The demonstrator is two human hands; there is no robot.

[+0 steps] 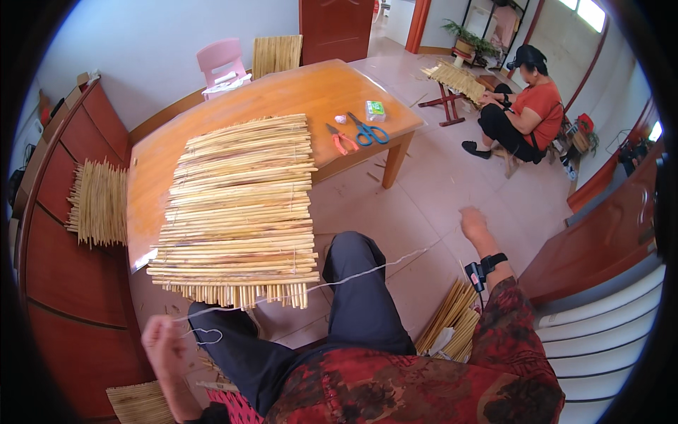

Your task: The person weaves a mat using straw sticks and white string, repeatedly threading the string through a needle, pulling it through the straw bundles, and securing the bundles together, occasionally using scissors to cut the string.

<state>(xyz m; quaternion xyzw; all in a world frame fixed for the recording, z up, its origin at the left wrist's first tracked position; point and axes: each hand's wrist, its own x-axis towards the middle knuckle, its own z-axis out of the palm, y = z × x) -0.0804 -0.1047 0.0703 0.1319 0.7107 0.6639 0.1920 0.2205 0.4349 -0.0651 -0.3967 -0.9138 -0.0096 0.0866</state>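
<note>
A pale string point(339, 280) runs slantwise across my lap, with a loose loop hanging near my left knee. My left hand point(162, 346), low on the left, is closed on one end of it. Out to the right, my right hand point(474, 225) is raised and smeared by motion. Toward it the string fades out, so whether the fingers grip it cannot be made out. Between the hands and beyond, a mat of straw-coloured stalks point(236, 205), bound in rows, lies on the wooden table point(357, 85) and overhangs its near edge.
Orange-handled pliers point(341, 140), blue-handled scissors point(368, 130) and a small clear box point(375, 111) lie on the table. A stalk bundle point(452, 318) stands beside my right leg, near a white radiator point(600, 332). A person point(533, 106) sits working at a stalk mat far right.
</note>
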